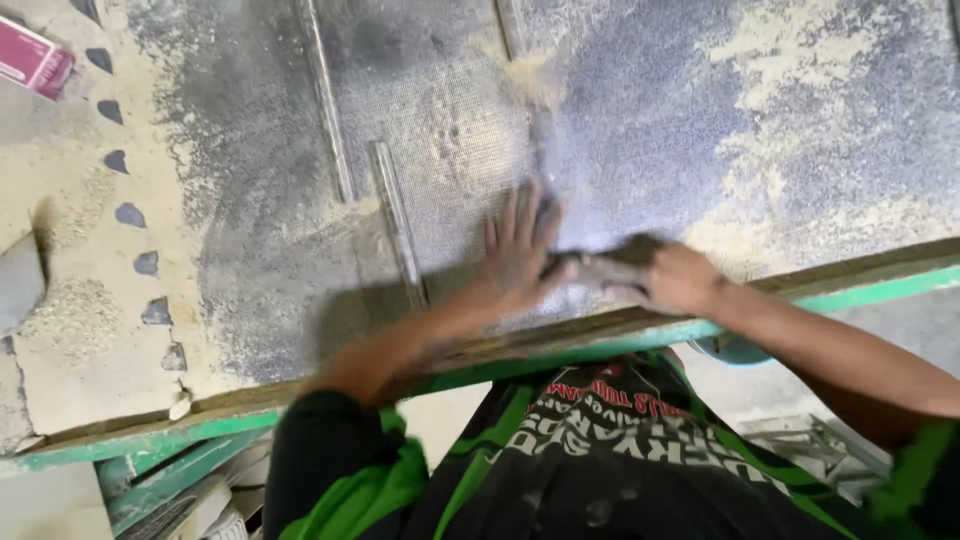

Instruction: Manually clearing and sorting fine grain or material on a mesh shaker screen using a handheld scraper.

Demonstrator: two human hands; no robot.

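Two hands press on a grey mesh sheet [450, 130] lying flat on the dusty table [250, 250]. It looks thin, bendy and light, best held by an edge. The left hand [520, 250] lies open and flat on it. The right hand [680, 278] is curled round something dark and blurry; I cannot tell what. Sawdust [800, 70] lies all about. A green table edge [860, 290] runs in front.
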